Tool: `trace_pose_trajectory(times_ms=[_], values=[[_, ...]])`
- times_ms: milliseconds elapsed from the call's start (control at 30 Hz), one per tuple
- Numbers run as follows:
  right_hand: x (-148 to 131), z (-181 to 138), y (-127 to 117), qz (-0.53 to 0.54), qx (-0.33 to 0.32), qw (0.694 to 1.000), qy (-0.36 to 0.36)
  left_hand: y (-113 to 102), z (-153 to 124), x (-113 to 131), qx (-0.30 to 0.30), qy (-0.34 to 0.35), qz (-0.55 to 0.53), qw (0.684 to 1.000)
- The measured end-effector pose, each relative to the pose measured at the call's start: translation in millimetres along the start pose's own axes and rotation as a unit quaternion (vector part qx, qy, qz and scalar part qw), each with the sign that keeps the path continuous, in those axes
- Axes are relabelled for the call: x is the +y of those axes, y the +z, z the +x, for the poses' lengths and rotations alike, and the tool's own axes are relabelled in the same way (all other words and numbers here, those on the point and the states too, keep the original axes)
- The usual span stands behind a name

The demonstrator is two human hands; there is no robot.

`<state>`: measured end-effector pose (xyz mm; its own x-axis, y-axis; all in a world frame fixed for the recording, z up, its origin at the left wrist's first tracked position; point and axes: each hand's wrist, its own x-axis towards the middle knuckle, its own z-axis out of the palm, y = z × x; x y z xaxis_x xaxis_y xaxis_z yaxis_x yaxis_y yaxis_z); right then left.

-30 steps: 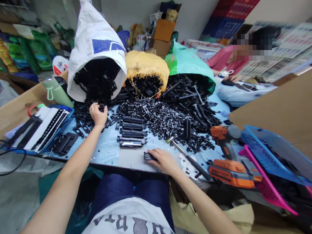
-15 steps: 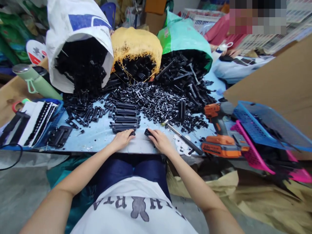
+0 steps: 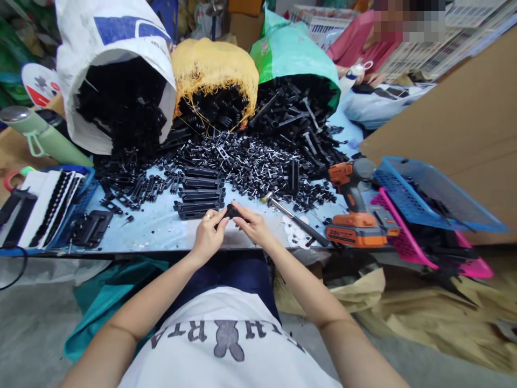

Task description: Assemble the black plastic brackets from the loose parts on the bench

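Note:
My left hand [image 3: 210, 233] and my right hand [image 3: 251, 223] meet just above the front of the table, both closed on small black plastic parts [image 3: 231, 211]. The parts touch between my fingertips, and my fingers cover much of them. Whether they are joined I cannot tell. Close behind my left hand lies a stack of long black plastic pieces [image 3: 201, 194], set in rows. Beyond both hands spreads a heap of small black parts with metal pins [image 3: 262, 161]. To the right of my right hand rests a hammer [image 3: 297, 220] with a dark handle.
An orange cordless drill [image 3: 355, 210] stands at the right, beside a blue basket [image 3: 440, 188] and a pink basket [image 3: 404, 250]. White [image 3: 133, 32], yellow [image 3: 218, 59] and green [image 3: 294, 56] sacks spill black parts at the back. A green bottle [image 3: 48, 137] leans at left. Another person sits back right.
My hands were apart at the table's front, each with a black part. They have come together and lifted slightly, bringing the parts into contact. The view has shifted a little.

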<state>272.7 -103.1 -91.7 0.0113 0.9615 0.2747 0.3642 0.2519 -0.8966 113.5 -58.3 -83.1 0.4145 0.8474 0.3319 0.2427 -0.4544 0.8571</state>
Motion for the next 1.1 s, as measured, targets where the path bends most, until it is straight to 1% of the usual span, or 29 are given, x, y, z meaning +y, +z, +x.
trace_pose_trajectory(times_ms=[100, 133, 167, 267, 367, 467, 500, 533, 567, 600, 633, 667, 700, 733, 767, 800, 833, 867, 900, 933, 1000, 1033, 1067, 1100], values=[[-6, -2, 14, 0.014, 0.068, 0.997, -0.017, 7, 0, 7, 0.081, -0.010, -0.050, 0.995], [-8, -3, 19, 0.011, 0.091, 0.995, -0.027, 8, 1, 8, 0.093, -0.007, -0.064, 0.994], [-9, -4, 24, 0.003, 0.109, 0.993, -0.040, 8, 2, 9, 0.094, -0.002, -0.074, 0.993], [-13, -5, 32, -0.014, 0.136, 0.988, -0.066, 4, 6, 7, 0.062, 0.016, -0.080, 0.995], [-14, -4, 41, -0.009, 0.161, 0.985, -0.053, 0, 11, 5, 0.053, 0.012, -0.073, 0.996], [-14, -4, 53, -0.004, 0.213, 0.976, -0.036, 3, 12, 4, 0.062, 0.005, -0.056, 0.996], [-13, -5, 55, -0.005, 0.218, 0.975, -0.034, 5, 10, 2, 0.068, 0.001, -0.048, 0.997], [-12, -5, 55, -0.010, 0.205, 0.978, -0.032, 7, 7, 0, 0.074, -0.007, -0.042, 0.996], [-10, -5, 52, -0.023, 0.169, 0.985, -0.028, 9, 3, -3, 0.077, -0.024, -0.039, 0.996], [-6, -4, 46, -0.048, 0.113, 0.992, -0.020, 10, -2, -8, 0.075, -0.056, -0.043, 0.995], [-1, -2, 36, -0.088, 0.052, 0.995, -0.011, 11, -9, -14, 0.069, -0.100, -0.055, 0.991], [4, 3, 21, -0.140, 0.001, 0.990, -0.003, 11, -16, -22, 0.055, -0.156, -0.071, 0.984], [11, 10, 3, -0.199, -0.032, 0.979, 0.003, 10, -23, -29, 0.044, -0.221, -0.098, 0.969], [18, 19, -18, -0.260, -0.038, 0.965, 0.007, 9, -29, -37, 0.031, -0.266, -0.116, 0.956], [24, 31, -42, -0.317, -0.020, 0.948, 0.012, 8, -34, -44, 0.014, -0.285, -0.116, 0.951], [28, 44, -68, -0.368, 0.017, 0.929, 0.026, 7, -38, -50, -0.005, -0.270, -0.099, 0.958], [31, 59, -94, -0.410, 0.064, 0.909, 0.050, 6, -40, -53, -0.002, -0.226, -0.040, 0.973], [33, 73, -120, -0.444, 0.112, 0.885, 0.083, 4, -40, -54, -0.001, -0.162, 0.035, 0.986], [33, 87, -144, -0.468, 0.159, 0.860, 0.123, 2, -39, -52, -0.003, -0.083, 0.102, 0.991], [34, 99, -165, -0.480, 0.197, 0.840, 0.158, 1, -37, -49, -0.013, 0.002, 0.160, 0.987], [38, 117, -198, -0.482, 0.244, 0.814, 0.212, -3, -29, -37, -0.071, 0.149, 0.230, 0.959], [42, 123, -210, -0.479, 0.258, 0.805, 0.237, -4, -25, -32, -0.113, 0.202, 0.250, 0.940], [49, 128, -220, -0.476, 0.267, 0.795, 0.263, -4, -20, -27, -0.160, 0.233, 0.276, 0.919], [57, 131, -228, -0.472, 0.270, 0.788, 0.289, -4, -16, -24, -0.201, 0.246, 0.300, 0.899]])
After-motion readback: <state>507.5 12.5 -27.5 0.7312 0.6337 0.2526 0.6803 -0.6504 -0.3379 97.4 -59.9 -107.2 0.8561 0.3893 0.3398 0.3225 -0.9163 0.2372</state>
